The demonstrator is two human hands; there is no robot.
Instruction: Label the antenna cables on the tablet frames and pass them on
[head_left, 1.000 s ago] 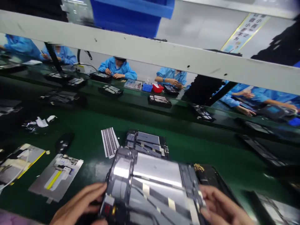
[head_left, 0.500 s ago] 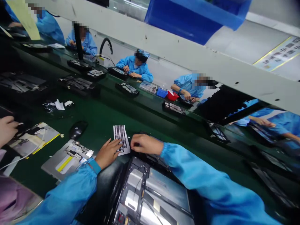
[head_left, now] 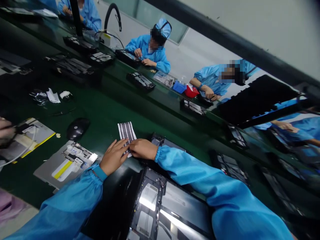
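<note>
Both my hands meet at the near end of a white sheet of small black stickers (head_left: 126, 130) lying on the green bench. My left hand (head_left: 113, 156) rests flat on the sheet's lower edge, fingers stretched out. My right hand (head_left: 143, 148) is curled with its fingertips pinched at the sheet; what they hold is too small to see. An opened tablet back (head_left: 165, 211) with shiny metal panels lies just below my arms. A second dark unit (head_left: 162, 141) sits behind my right wrist.
A black mouse (head_left: 77, 128) and a grey plate with a yellow label (head_left: 65, 161) lie left of my hands. Another person's hand (head_left: 5, 130) works at the far left. Dark trays (head_left: 141, 81) line the far conveyor, where workers in blue coats (head_left: 150, 50) sit.
My hands left the tablet back, which now lies on the bench, and reached to the sticker sheet. My right hand has slid left to meet the left hand at the sheet.
</note>
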